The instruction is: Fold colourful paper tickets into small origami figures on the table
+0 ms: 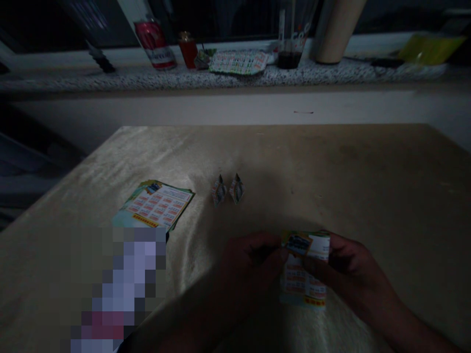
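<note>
Between my two hands is a printed paper card (304, 282), narrow as if folded lengthwise, with a picture at its top and rows of red-and-white boxes below. My left hand (253, 260) pinches its upper left edge. From the other side, my right hand (349, 269) grips it, thumb pressed on its front. Farther back on the table stand two small folded paper diamonds (219, 191), side by side and apart from my hands. To the left lies a stack of similar flat cards (158, 203).
A blurred-out object (125, 279) lies below the stack. Behind the cloth-covered table (331, 162), a speckled windowsill (110, 81) holds a red can (154, 44), a small red bottle (188, 51), a foil-like pack (239, 63), a glass with dark liquid (290, 59) and a beige cylinder (336, 34).
</note>
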`<state>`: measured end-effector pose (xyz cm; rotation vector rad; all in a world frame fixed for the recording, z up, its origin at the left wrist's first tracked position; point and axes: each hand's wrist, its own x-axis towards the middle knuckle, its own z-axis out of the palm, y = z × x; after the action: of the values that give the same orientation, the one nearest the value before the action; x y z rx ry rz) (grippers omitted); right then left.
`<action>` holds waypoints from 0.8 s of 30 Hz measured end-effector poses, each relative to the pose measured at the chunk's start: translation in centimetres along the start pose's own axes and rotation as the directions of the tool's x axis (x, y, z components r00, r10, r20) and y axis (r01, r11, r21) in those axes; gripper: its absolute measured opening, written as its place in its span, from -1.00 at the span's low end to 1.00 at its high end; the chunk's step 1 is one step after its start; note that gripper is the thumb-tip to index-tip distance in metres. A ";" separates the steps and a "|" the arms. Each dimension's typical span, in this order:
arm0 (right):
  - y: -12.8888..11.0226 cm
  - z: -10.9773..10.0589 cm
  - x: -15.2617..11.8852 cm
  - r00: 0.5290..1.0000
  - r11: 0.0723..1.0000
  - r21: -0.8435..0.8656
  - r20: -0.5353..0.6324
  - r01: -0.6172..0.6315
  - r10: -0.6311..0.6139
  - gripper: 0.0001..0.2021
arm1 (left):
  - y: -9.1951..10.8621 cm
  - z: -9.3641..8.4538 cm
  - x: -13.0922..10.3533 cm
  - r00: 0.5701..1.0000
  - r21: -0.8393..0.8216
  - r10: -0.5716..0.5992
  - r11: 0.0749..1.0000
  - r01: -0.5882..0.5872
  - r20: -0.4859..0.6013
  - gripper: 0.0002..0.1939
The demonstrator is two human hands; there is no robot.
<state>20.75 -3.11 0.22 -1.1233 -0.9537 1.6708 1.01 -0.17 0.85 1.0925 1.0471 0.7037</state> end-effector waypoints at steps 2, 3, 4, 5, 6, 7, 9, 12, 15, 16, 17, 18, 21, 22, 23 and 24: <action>0.0 0.0 -0.1 1.000 1.000 0.001 0.004 -0.006 0.006 -0.87 | 0.1 0.0 -0.1 1.000 0.005 -0.010 1.000 0.010 -0.001 -0.85; 0.0 0.0 -0.1 1.000 1.000 0.003 0.009 -0.007 0.007 -0.85 | 0.2 0.0 -0.1 1.000 0.008 -0.016 1.000 0.016 0.000 -0.84; 0.0 0.0 -0.1 1.000 1.000 0.006 0.013 -0.007 0.007 -0.84 | 0.3 0.0 -0.1 1.000 0.014 -0.024 1.000 0.024 0.003 -0.83; 0.0 0.0 -0.1 1.000 1.000 0.009 0.014 -0.005 0.005 -0.83 | 0.4 0.0 0.0 1.000 0.019 -0.028 0.999 0.028 0.002 -0.83; 0.0 0.0 -0.1 1.000 1.000 0.010 0.016 -0.002 0.002 -0.82 | 0.5 0.0 0.0 1.000 0.024 -0.026 0.999 0.026 -0.001 -0.83; -0.1 0.0 -0.1 1.000 1.000 0.013 0.015 -0.001 0.001 -0.81 | 0.6 0.0 0.0 1.000 0.028 -0.023 0.999 0.023 -0.006 -0.83; -0.1 -0.1 -0.1 1.000 1.000 0.015 0.009 0.000 0.000 -0.80 | 0.6 0.1 0.2 1.000 0.025 -0.017 1.000 0.017 -0.020 -0.84; 0.0 0.0 -0.1 1.000 1.000 0.014 0.007 -0.011 0.011 -0.81 | 0.5 0.1 0.2 0.999 0.012 -0.008 1.000 0.008 -0.037 -0.86; 0.0 0.0 -0.1 1.000 1.000 0.000 0.000 -0.012 0.012 -0.84 | 0.2 0.0 0.1 1.000 -0.002 -0.001 1.000 0.001 -0.013 -0.85; 0.0 0.0 -0.1 1.000 1.000 -0.008 -0.007 -0.007 0.007 -0.86 | 0.2 0.0 0.0 1.000 -0.015 0.001 1.000 -0.001 0.000 -0.85; 0.0 0.0 -0.2 1.000 1.000 -0.019 -0.013 0.000 0.000 -0.88 | 0.1 0.0 0.0 1.000 -0.028 0.004 1.000 -0.003 0.007 -0.85; 0.0 0.1 -0.2 1.000 0.999 -0.032 -0.020 0.007 -0.008 -0.91 | 0.1 0.0 -0.1 1.000 -0.036 0.011 0.999 -0.011 0.003 -0.86; -0.2 0.2 -0.2 0.999 0.997 -0.077 -0.042 0.027 -0.030 -0.96 | 0.1 0.0 -0.2 0.998 -0.010 0.058 0.998 -0.058 -0.041 -0.91; -0.3 0.3 -0.2 0.998 0.995 -0.091 -0.053 0.033 -0.038 -0.95 | 0.2 0.0 -0.2 0.996 0.001 0.070 0.998 -0.070 -0.049 -0.91; -0.3 0.4 -0.2 0.997 0.994 -0.105 -0.063 0.042 -0.049 -0.93 | 0.3 0.0 -0.2 0.996 0.004 0.080 0.997 -0.079 -0.051 -0.91; -0.4 0.4 -0.2 0.996 0.992 -0.120 -0.068 0.048 -0.056 -0.92 | 0.3 0.0 -0.2 0.995 0.000 0.087 0.996 -0.087 -0.048 -0.91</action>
<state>20.52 -3.23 0.76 -1.2173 -1.0389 1.5392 0.94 -0.27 1.24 1.1295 1.0443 0.8042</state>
